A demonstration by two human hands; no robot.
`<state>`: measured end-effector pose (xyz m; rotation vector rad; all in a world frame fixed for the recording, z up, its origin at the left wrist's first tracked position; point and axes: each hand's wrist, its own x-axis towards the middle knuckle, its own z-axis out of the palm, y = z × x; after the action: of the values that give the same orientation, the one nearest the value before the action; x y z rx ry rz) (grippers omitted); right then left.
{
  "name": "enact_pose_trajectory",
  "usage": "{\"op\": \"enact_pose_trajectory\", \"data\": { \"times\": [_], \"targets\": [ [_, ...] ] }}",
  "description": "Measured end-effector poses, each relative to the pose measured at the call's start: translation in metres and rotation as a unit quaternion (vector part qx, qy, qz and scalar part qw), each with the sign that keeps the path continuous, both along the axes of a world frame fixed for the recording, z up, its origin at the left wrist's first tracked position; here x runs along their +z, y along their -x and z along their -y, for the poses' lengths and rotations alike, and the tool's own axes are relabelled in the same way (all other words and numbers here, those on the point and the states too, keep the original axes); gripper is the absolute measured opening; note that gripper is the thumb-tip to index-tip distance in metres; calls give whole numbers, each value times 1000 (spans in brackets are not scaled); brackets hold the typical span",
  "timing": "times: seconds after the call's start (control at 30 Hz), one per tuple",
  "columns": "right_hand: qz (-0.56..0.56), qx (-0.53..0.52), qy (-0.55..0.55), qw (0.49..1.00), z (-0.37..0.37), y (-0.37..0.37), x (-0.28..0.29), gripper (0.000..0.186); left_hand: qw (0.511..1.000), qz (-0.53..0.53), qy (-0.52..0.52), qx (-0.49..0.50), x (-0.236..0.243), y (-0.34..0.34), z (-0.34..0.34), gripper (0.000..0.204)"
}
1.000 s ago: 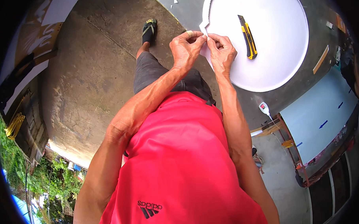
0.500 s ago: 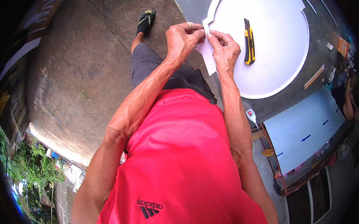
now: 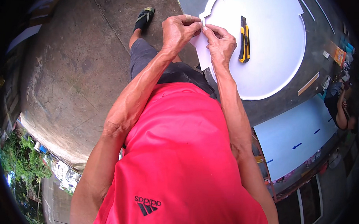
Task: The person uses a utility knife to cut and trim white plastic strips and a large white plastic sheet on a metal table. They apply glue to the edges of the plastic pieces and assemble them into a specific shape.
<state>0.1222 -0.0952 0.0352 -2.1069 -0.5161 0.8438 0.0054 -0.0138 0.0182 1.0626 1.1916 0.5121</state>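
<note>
A large round white board (image 3: 276,44) with a thin raised white rim strip (image 3: 209,6) lies on the dark grey worktop. My left hand (image 3: 178,33) pinches the strip at a stepped bend along the board's left side, its fingers closed, with a pale wrap on one finger. My right hand (image 3: 220,46) grips the same strip just beside it, thumb and forefinger together. A white flap (image 3: 201,55) shows below my fingers. A yellow-and-black utility knife (image 3: 245,39) lies on the board to the right of my right hand.
A wood strip (image 3: 308,83), an orange box (image 3: 339,55) and small items lie on the worktop (image 3: 266,105) at right. A pale blue panel with arrows (image 3: 291,135) is below. Another person (image 3: 341,109) is at the far right. Concrete floor (image 3: 70,68) spreads on the left.
Both my hands have moved slightly up and left, still pinching the strip. The surroundings have shifted in view, and more of the other person shows at the right.
</note>
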Motion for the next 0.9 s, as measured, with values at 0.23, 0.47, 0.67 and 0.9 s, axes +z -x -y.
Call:
{"op": "enact_pose_trajectory", "data": {
  "times": [0.23,0.47,0.67,0.9],
  "targets": [
    [-37,-2,-2,999,-4,-4,7,16,998,2,9,-68,3,5,-16,19],
    [-49,25,16,998,-5,-10,8,15,974,-157,-22,-162,32,-9,-40,19],
    [-66,46,-8,997,0,-18,2,18,974,-156,-25,-160,33,-9,-44,21],
    [-66,70,-28,995,6,-21,3,20,977,-143,-13,-161,35,-7,-44,21]
  ]
}}
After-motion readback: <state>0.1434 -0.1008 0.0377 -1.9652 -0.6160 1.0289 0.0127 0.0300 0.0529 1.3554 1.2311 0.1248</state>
